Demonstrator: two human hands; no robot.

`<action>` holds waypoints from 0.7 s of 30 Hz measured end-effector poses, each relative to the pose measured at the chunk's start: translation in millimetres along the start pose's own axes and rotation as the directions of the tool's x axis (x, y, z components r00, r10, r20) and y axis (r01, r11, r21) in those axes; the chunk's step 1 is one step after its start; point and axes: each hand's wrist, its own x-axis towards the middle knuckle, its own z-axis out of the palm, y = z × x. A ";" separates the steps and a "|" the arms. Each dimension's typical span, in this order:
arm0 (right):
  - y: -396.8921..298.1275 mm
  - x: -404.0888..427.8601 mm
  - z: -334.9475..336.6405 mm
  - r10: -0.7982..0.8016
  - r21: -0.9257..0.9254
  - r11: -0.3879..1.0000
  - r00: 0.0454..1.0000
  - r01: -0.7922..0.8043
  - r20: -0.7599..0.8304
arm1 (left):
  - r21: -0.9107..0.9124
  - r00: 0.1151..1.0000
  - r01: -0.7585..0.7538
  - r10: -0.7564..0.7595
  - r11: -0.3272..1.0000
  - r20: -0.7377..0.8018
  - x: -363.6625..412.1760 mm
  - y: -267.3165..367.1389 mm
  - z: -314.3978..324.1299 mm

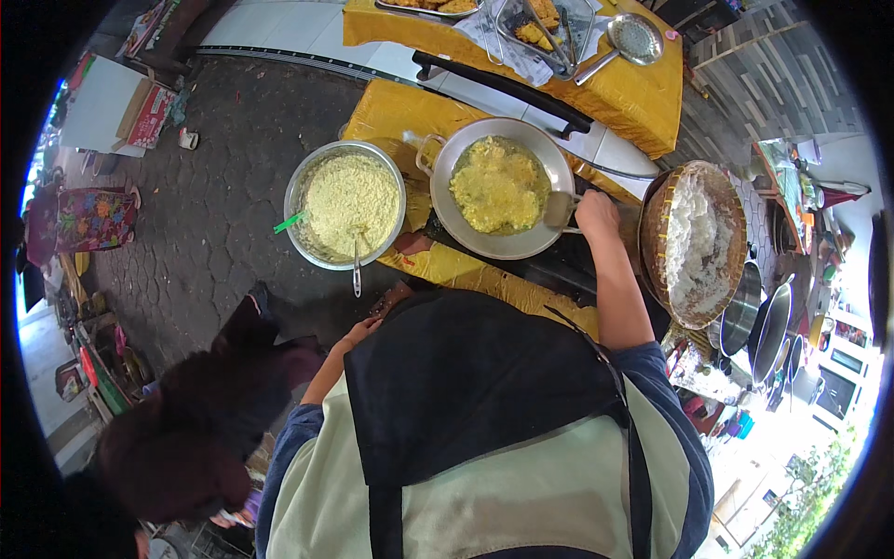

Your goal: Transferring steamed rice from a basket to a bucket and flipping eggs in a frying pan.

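My right hand (pixel 598 213) is closed around the handle of a metal spatula (pixel 559 208), beside the right handle of a wide metal wok (pixel 447 213). The blade lies at the wok's inner right side. Yellow batter (pixel 497 185) sits in bubbling oil in the wok. My left hand (pixel 360 332) is low at my side, partly hidden behind the black cloth over my chest; what it holds, if anything, does not show. Left of the wok is a metal bowl (pixel 297 241) of pale, lumpy batter (pixel 349 195), with a metal spoon (pixel 357 269) and a green-handled utensil (pixel 288 223) in it.
At right stands a woven basket (pixel 739 237) of white, clumpy food, with pans (pixel 772 328) beyond. Behind the wok, a yellow-covered table (pixel 621 112) bears a skimmer (pixel 634 40) and a tray (pixel 590 14) with fried pieces. A person in dark clothing (pixel 188 426) is close at left.
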 end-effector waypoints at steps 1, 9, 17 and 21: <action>0.6 4.3 5.0 0.020 -0.028 0.999 0.999 -0.021 -0.040 | 0.001 1.000 -0.004 0.004 1.000 0.004 -0.1 8.3 -0.9; 59.1 46.9 59.0 0.008 0.006 1.000 0.992 -0.008 0.124 | -0.053 1.000 -0.008 0.007 0.999 -0.013 -11.9 23.5 -8.7; 97.9 5.2 128.7 0.064 0.452 0.772 0.761 -0.448 0.645 | -0.052 0.999 0.050 -0.051 0.997 -0.014 -23.1 8.4 -10.9; 97.0 -9.6 165.4 0.075 0.551 0.600 0.726 -0.581 0.684 | -0.084 0.989 0.145 -0.145 0.986 0.017 -34.5 47.2 -18.6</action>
